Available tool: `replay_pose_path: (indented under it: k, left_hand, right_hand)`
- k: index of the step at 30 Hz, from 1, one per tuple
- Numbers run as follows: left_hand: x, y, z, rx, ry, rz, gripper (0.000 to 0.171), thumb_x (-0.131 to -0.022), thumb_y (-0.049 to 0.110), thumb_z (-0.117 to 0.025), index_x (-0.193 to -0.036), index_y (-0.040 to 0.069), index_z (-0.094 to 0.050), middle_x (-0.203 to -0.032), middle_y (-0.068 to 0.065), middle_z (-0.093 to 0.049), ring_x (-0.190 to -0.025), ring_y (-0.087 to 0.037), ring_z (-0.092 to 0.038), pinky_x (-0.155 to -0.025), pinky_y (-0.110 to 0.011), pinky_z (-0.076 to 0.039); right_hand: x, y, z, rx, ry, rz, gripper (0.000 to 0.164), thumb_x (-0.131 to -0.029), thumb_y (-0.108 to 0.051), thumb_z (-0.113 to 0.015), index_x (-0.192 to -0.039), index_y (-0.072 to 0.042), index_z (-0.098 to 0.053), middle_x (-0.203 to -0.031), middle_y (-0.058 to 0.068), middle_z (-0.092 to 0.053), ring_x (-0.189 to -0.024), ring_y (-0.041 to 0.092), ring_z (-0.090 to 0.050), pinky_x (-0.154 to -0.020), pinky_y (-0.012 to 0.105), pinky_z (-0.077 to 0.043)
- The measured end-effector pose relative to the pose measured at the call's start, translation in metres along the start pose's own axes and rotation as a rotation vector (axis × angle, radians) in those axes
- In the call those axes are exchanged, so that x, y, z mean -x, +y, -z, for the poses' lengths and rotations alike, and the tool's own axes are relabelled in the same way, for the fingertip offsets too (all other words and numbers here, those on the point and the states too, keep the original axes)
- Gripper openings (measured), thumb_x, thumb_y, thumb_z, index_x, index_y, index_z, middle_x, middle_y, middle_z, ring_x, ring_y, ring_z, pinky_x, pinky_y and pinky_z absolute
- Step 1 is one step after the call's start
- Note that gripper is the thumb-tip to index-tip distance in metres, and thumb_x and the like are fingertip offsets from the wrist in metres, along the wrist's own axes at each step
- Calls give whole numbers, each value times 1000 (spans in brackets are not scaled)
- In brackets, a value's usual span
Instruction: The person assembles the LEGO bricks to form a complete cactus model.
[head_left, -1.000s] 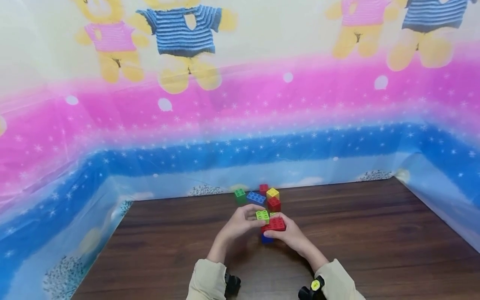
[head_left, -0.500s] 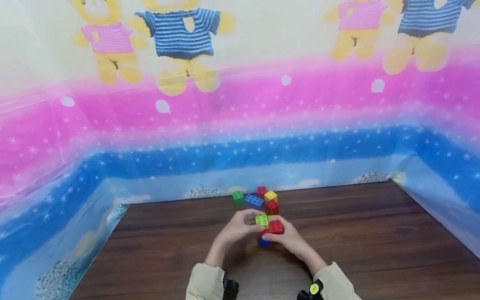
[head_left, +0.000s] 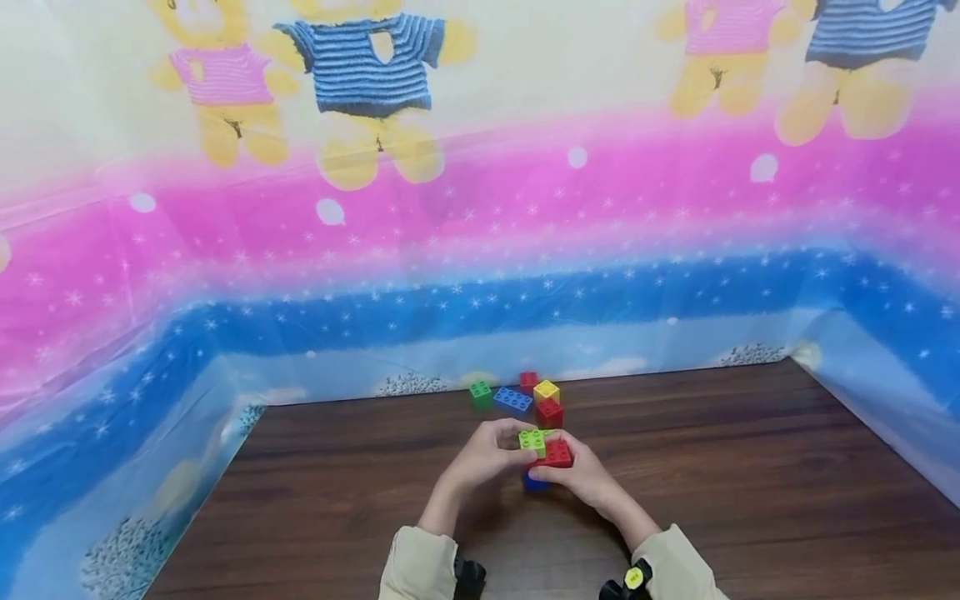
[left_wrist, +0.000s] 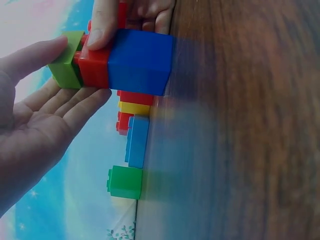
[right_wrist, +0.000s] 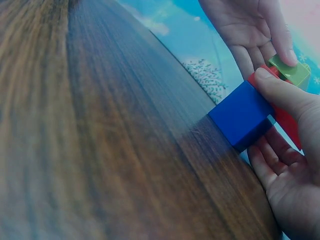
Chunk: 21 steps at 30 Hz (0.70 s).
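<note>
My left hand [head_left: 478, 458] pinches a lime green toy building brick [head_left: 531, 442] between thumb and fingers. In the left wrist view the lime brick sits slightly tilted at the studs of a red brick [left_wrist: 94, 68], with a narrow gap showing. My right hand [head_left: 583, 473] grips that longer red brick, its thumb on the near side and fingers behind. Beneath the red one is a blue brick [right_wrist: 241, 116], standing on the wooden table [head_left: 337, 492]. A sliver of lime green also shows by the right fingertips in the head view; the rest is hidden.
Behind the hands lie a green brick [head_left: 481, 395], a long blue brick [head_left: 513, 400], a yellow brick [head_left: 547, 392] and two red bricks, one nearer [head_left: 549, 413], one at the back [head_left: 528, 381]. A printed cloth [head_left: 450, 275] borders the table's back and sides.
The lime green brick in my left hand has shifted slightly right, closer to the right fingertips and over the red brick. The right hand keeps its grip on the red brick.
</note>
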<state>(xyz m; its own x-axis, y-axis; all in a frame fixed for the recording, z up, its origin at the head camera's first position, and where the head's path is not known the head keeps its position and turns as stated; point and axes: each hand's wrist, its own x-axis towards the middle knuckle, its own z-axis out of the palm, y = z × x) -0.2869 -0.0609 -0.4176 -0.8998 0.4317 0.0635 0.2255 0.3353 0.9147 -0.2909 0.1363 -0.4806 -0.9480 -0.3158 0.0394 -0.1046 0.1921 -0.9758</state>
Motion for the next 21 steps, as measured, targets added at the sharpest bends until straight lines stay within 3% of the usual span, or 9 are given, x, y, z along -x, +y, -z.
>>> replay_pose_path:
  k: [14, 21]
  left_hand:
    - [1, -3, -1, 6, -7, -19, 36, -88, 17, -71, -122, 9, -65, -128, -13, -63, -126, -32, -51, -105, -60, -41]
    - [0, -3, 0, 37, -19, -39, 34, -88, 15, -71, -121, 9, -66, -126, -12, -64, -127, -33, -52, -104, -58, -43]
  right_hand:
    - [1, 1, -1, 26, 19, 4, 53, -86, -32, -74, -128, -7, -51, -123, 12, -62, -105, 18, -60, -92, 29, -52]
    - [1, -3, 0, 38, 34, 9, 54, -87, -29, -74, -130, -6, -50, -124, 14, -62, -105, 19, -61, -96, 37, -52]
